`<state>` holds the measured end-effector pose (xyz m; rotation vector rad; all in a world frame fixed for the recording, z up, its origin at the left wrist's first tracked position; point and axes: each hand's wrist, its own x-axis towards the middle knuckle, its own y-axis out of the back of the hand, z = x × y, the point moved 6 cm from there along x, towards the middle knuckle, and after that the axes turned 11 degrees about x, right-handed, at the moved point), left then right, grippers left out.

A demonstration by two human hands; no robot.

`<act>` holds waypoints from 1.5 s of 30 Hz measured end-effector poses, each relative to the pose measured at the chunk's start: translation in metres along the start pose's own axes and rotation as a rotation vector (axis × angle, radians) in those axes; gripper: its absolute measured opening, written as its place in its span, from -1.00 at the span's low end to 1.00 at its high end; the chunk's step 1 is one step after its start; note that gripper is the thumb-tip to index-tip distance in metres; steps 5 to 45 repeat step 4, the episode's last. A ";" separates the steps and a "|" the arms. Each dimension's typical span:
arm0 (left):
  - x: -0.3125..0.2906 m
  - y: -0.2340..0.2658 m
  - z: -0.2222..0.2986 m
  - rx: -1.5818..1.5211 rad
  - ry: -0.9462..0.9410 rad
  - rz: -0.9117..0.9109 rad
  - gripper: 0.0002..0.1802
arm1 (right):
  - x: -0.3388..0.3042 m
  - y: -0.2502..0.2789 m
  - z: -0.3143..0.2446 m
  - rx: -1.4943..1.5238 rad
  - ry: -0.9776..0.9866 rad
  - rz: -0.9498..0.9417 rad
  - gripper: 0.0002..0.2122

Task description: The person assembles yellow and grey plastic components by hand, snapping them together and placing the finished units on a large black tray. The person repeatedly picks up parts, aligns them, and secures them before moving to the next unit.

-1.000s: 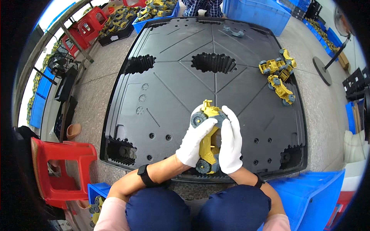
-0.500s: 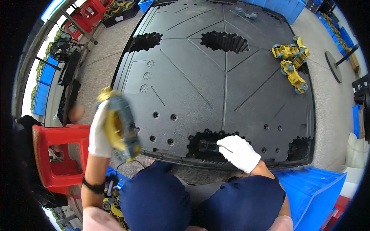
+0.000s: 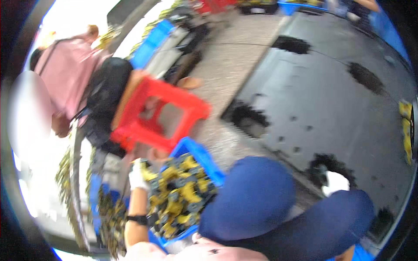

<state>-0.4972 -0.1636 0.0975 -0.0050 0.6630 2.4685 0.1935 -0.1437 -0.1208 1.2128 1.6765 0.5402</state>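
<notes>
My left hand [image 3: 138, 177], in a white glove, is at the left edge of a blue bin [image 3: 201, 157] heaped with yellow and grey toy trucks [image 3: 188, 191]. Its fingers look closed on a yellow and grey toy truck [image 3: 149, 172], though motion smears them. My right hand [image 3: 336, 184], also gloved in white, rests at the near edge of the black table [image 3: 300, 104]. Its fingers are drawn together beside a jagged dark cutout [image 3: 342, 167], against a small greyish part [image 3: 321, 173] too blurred to name.
A red stool [image 3: 191, 98] stands beyond the bin. A person in a pink top [image 3: 67, 71] is at the far left, and another person [image 3: 363, 17] at the far right. More yellow trucks [image 3: 406, 126] lie on the table's right side.
My view has swung left. My left hand has carried the toy truck from beside the table down to the blue bin. My right hand stays by the near cutout.
</notes>
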 end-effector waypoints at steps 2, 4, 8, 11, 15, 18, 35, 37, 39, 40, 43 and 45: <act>0.019 0.047 -0.020 0.048 0.032 0.107 -0.52 | -0.012 0.014 -0.010 0.252 -0.004 -0.114 -0.63; 0.013 0.076 -0.033 0.101 -0.075 0.152 -0.45 | -0.004 -0.015 -0.043 0.844 0.195 -0.186 -0.59; 0.013 0.076 -0.033 0.101 -0.075 0.152 -0.45 | -0.004 -0.015 -0.043 0.844 0.195 -0.186 -0.59; 0.013 0.076 -0.033 0.101 -0.075 0.152 -0.45 | -0.004 -0.015 -0.043 0.844 0.195 -0.186 -0.59; 0.013 0.076 -0.033 0.101 -0.075 0.152 -0.45 | -0.004 -0.015 -0.043 0.844 0.195 -0.186 -0.59; 0.013 0.076 -0.033 0.101 -0.075 0.152 -0.45 | -0.004 -0.015 -0.043 0.844 0.195 -0.186 -0.59; 0.013 0.076 -0.033 0.101 -0.075 0.152 -0.45 | -0.004 -0.015 -0.043 0.844 0.195 -0.186 -0.59; 0.013 0.076 -0.033 0.101 -0.075 0.152 -0.45 | -0.004 -0.015 -0.043 0.844 0.195 -0.186 -0.59; 0.013 0.076 -0.033 0.101 -0.075 0.152 -0.45 | -0.004 -0.015 -0.043 0.844 0.195 -0.186 -0.59; 0.013 0.076 -0.033 0.101 -0.075 0.152 -0.45 | -0.004 -0.015 -0.043 0.844 0.195 -0.186 -0.59; 0.013 0.076 -0.033 0.101 -0.075 0.152 -0.45 | -0.004 -0.015 -0.043 0.844 0.195 -0.186 -0.59; 0.013 0.076 -0.033 0.101 -0.075 0.152 -0.45 | -0.004 -0.015 -0.043 0.844 0.195 -0.186 -0.59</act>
